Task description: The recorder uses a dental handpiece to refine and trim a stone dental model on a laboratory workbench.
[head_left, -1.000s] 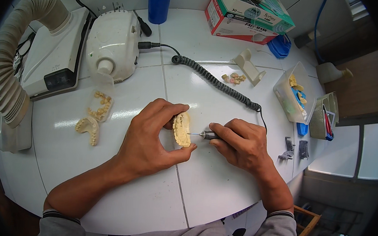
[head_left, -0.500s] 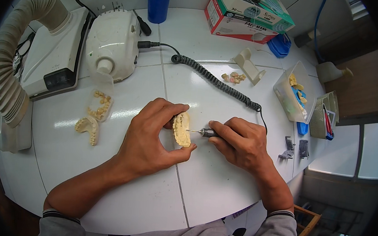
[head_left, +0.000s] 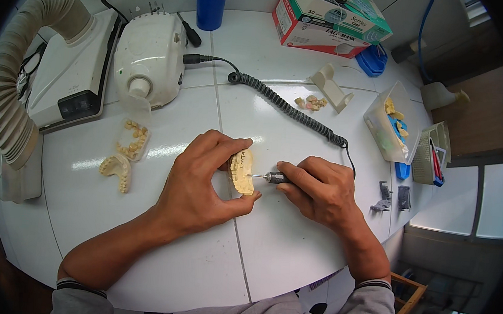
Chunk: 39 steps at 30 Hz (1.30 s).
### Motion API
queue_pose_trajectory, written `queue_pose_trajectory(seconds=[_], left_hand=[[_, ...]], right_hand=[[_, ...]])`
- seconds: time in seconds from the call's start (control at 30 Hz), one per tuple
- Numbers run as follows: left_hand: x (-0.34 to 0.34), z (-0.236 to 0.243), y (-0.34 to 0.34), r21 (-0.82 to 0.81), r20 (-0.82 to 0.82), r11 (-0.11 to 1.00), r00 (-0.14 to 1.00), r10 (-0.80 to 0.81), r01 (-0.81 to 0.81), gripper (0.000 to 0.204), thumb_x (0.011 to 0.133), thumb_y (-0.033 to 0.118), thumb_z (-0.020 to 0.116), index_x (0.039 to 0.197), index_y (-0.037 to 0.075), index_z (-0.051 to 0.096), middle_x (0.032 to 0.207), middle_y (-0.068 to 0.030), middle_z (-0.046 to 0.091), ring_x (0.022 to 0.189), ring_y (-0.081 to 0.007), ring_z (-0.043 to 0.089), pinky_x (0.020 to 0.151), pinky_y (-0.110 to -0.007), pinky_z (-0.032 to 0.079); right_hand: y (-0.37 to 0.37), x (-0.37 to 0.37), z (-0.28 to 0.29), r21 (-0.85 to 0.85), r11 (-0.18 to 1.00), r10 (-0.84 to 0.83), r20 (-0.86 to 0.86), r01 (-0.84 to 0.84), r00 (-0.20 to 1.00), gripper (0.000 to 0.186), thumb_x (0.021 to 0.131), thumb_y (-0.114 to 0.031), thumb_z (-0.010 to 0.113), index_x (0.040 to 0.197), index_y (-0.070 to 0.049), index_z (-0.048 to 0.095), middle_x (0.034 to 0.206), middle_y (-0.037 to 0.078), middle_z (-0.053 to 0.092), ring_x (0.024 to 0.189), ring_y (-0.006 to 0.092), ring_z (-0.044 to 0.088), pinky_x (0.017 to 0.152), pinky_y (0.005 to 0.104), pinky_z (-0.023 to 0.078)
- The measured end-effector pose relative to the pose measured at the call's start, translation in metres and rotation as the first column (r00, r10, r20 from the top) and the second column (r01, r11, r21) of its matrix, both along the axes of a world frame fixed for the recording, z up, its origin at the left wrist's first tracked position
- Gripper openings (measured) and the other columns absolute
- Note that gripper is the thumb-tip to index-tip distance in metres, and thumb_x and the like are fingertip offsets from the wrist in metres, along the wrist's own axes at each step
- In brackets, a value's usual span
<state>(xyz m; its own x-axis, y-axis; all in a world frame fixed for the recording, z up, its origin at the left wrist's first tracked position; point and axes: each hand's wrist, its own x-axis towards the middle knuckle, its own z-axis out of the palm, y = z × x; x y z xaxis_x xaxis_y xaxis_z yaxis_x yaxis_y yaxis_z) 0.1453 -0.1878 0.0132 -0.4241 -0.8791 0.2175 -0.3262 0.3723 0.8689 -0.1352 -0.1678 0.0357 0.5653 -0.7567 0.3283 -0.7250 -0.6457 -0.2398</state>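
A yellowish plaster dental model (head_left: 242, 173) is held on edge between the thumb and fingers of my left hand (head_left: 202, 180). Handwriting marks its upper part. My right hand (head_left: 323, 189) grips a rotary handpiece (head_left: 274, 177) like a pen, its thin metal bur touching or almost touching the model's right face. From behind my right hand a black coiled cord (head_left: 290, 110) runs to a white control unit (head_left: 148, 60). Left of my left hand lie another dental model (head_left: 116, 172), curved with a row of teeth, and a small clear tray (head_left: 133, 140) of loose tooth pieces.
At far left stands a white machine (head_left: 68, 77) with a ribbed hose (head_left: 9, 79). Behind are a blue cylinder (head_left: 209, 5) and stacked mask boxes (head_left: 330, 21). Small tooth pieces (head_left: 311, 103) lie beside a beige stand (head_left: 332, 88). Rightward are a plastic bin (head_left: 383, 129) and a basket (head_left: 426, 153).
Almost nothing differs. The bur has shifted very slightly to the left and down against the model; both hands keep their grips.
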Motion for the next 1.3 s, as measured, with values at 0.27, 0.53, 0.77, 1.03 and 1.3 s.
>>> queue_pose_trajectory(seconds=[0.27, 0.53, 0.77, 1.03, 1.3], left_hand=[[-0.0003, 0.0002, -0.0003, 0.008, 0.004, 1.0, 1.0, 0.0, 0.0, 0.073, 0.078, 0.019, 0.096, 0.141, -0.007, 0.071, 0.119, -0.0186, 0.068, 0.107, -0.03, 0.073, 0.091, -0.039, 0.068], [-0.0001, 0.0008, -0.0005, 0.008, 0.014, 1.0, 1.0, -0.002, 0.002, 0.073, 0.077, 0.019, 0.096, 0.141, -0.007, 0.071, 0.119, -0.0184, 0.068, 0.108, -0.0302, 0.073, 0.091, -0.039, 0.068], [-0.0004, -0.0004, -0.0003, 0.003, 0.004, 1.0, 1.0, -0.002, 0.002, 0.073, 0.077, 0.018, 0.096, 0.141, -0.007, 0.071, 0.119, -0.0186, 0.068, 0.108, -0.0304, 0.073, 0.091, -0.039, 0.068], [-0.0007, 0.0002, -0.0006, 0.005, 0.003, 1.0, 1.0, -0.004, 0.004, 0.072, 0.078, 0.018, 0.096, 0.14, -0.007, 0.071, 0.119, -0.0185, 0.068, 0.108, -0.0301, 0.073, 0.092, -0.039, 0.069], [-0.0006, -0.0006, -0.0004, 0.001, -0.004, 1.0, 1.0, -0.003, 0.003, 0.072, 0.077, 0.017, 0.096, 0.141, -0.007, 0.071, 0.119, -0.0183, 0.068, 0.108, -0.0299, 0.073, 0.091, -0.038, 0.069]], right_hand=[[-0.0002, -0.0016, -0.0002, -0.017, 1.0, 0.014, 0.013, -0.014, 1.0, 0.032, 0.092, -0.029, 0.093, 0.119, -0.013, 0.084, 0.081, -0.002, 0.067, 0.064, 0.0142, 0.066, 0.052, 0.0335, 0.049], [-0.0001, -0.0012, -0.0014, -0.009, 1.0, 0.019, 0.016, -0.019, 1.0, 0.034, 0.092, -0.03, 0.093, 0.12, -0.013, 0.084, 0.081, -0.002, 0.066, 0.064, 0.0139, 0.065, 0.052, 0.0334, 0.048], [-0.0005, -0.002, -0.0003, 0.003, 1.0, 0.017, 0.015, -0.017, 1.0, 0.032, 0.092, -0.029, 0.093, 0.119, -0.013, 0.084, 0.08, -0.002, 0.066, 0.064, 0.0142, 0.065, 0.052, 0.0336, 0.048], [-0.0008, -0.0043, -0.0007, 0.011, 0.999, 0.042, 0.036, -0.042, 0.998, 0.033, 0.091, -0.029, 0.094, 0.118, -0.013, 0.084, 0.079, -0.001, 0.066, 0.064, 0.0148, 0.065, 0.051, 0.0341, 0.048], [-0.0016, -0.0048, -0.0009, 0.013, 0.999, 0.045, 0.04, -0.045, 0.998, 0.032, 0.091, -0.029, 0.094, 0.117, -0.013, 0.084, 0.079, -0.001, 0.066, 0.063, 0.0151, 0.065, 0.051, 0.0342, 0.048]])
